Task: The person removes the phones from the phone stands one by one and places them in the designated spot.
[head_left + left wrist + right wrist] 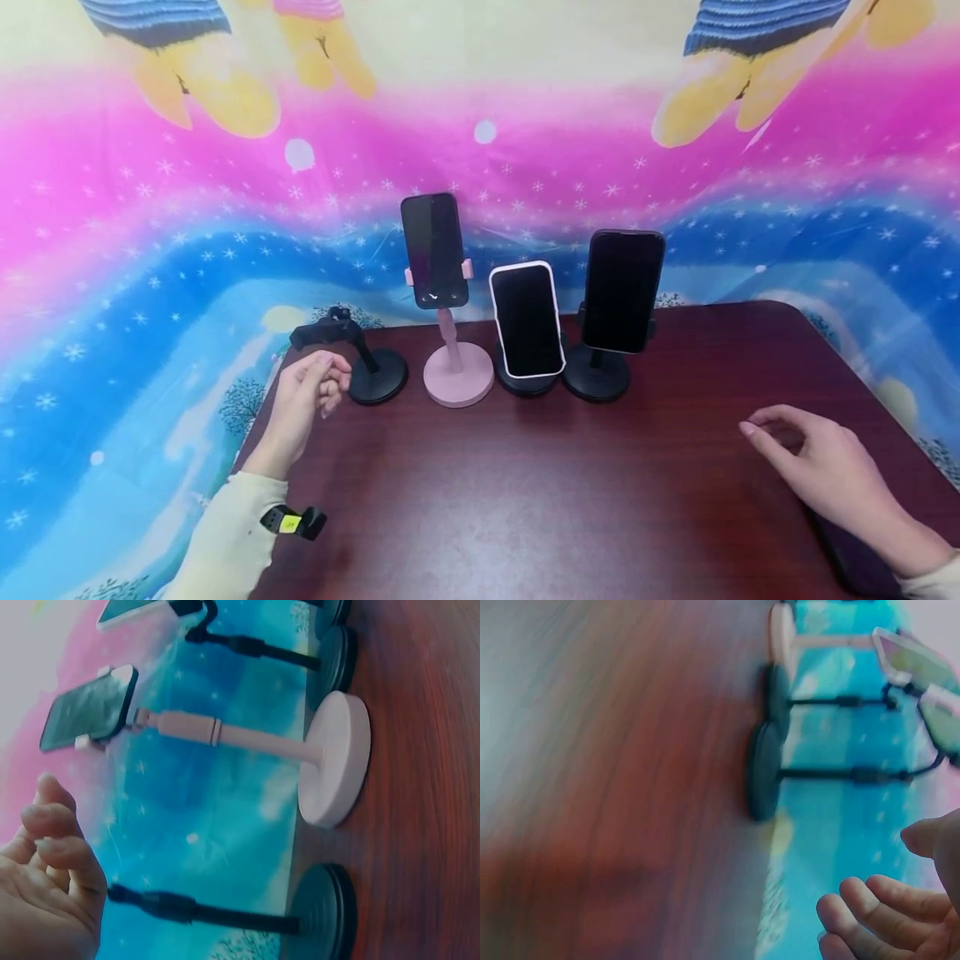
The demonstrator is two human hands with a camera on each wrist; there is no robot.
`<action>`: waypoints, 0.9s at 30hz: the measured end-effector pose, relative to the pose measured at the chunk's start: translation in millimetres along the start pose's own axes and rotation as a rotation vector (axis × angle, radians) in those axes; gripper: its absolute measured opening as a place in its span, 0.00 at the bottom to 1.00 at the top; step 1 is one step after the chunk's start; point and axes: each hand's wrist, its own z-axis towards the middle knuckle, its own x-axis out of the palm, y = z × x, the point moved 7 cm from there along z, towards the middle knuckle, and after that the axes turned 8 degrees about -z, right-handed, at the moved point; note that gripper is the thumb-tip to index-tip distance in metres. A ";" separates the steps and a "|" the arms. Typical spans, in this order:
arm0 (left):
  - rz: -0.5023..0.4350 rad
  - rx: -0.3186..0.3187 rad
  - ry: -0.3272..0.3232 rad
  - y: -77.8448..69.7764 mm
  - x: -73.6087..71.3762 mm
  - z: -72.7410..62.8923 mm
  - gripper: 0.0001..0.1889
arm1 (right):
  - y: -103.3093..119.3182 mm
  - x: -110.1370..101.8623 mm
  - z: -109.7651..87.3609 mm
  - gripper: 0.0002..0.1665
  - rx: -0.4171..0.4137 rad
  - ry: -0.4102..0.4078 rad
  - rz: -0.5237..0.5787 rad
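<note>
My left hand (303,404), fingers loosely curled and holding nothing, hovers beside a black phone stand (378,377) at the table's left; the stand's holder (326,332) carries no phone. To its right a pink stand (459,377) bears a dark phone (435,250). Then comes a phone with a white edge (528,321) on a black stand, and a black phone (624,292) on another black stand (597,375). Far to the right, my right hand (832,467) is relaxed with nothing in it, above a dark flat object (855,550) it partly hides.
The stands line up along the back edge of the dark red wooden table (540,483). Close behind them hangs a colourful backdrop (525,183). A black band with a yellow label (291,522) is on my left sleeve.
</note>
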 end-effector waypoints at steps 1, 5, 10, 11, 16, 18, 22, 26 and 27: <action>0.005 0.011 -0.003 -1.8 2.5 -0.8 0.19 | 7.9 0.2 0.7 0.13 -0.018 -0.005 0.024; 0.037 0.049 -0.010 -7.9 11.9 -2.8 0.20 | 39.3 3.5 2.0 0.08 -0.074 -0.022 0.103; 0.051 0.064 0.018 -10.0 23.1 -4.0 0.18 | 74.9 12.6 -0.7 0.06 -0.109 -0.024 0.178; 0.048 0.062 0.021 -9.5 24.7 -4.5 0.17 | 80.7 14.5 -1.6 0.05 -0.114 -0.023 0.192; 0.026 0.057 0.004 -6.4 30.5 -7.0 0.16 | 101.9 20.9 -3.9 0.05 -0.131 -0.010 0.273; 0.021 0.055 -0.001 -4.2 32.8 -7.1 0.17 | 109.0 22.7 -4.7 0.05 -0.147 -0.027 0.323; 0.009 0.051 -0.005 -0.4 37.3 -5.6 0.17 | 126.1 26.5 -5.3 0.06 -0.185 -0.068 0.452; 0.000 0.046 -0.004 2.6 42.4 -3.7 0.17 | 142.8 34.0 -2.6 0.06 -0.207 -0.104 0.556; -0.002 0.045 -0.003 3.5 43.8 -3.1 0.17 | 146.5 36.8 -1.6 0.06 -0.214 -0.107 0.583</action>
